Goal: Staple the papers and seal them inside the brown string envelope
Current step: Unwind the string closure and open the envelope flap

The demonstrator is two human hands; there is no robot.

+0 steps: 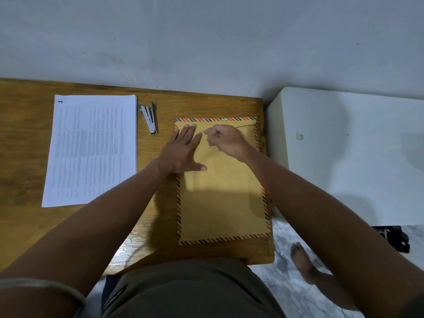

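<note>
Two hands on the envelope near the table's right edge: left hand flat and spread, right hand pinching its string

A wooden desk stands against a grey wall, a white cabinet beside it.

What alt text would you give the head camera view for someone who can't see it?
A person's left hand presses flat on a brown string envelope on a wooden table while the right hand pinches its string. Printed papers and a stapler lie to the left.
</note>
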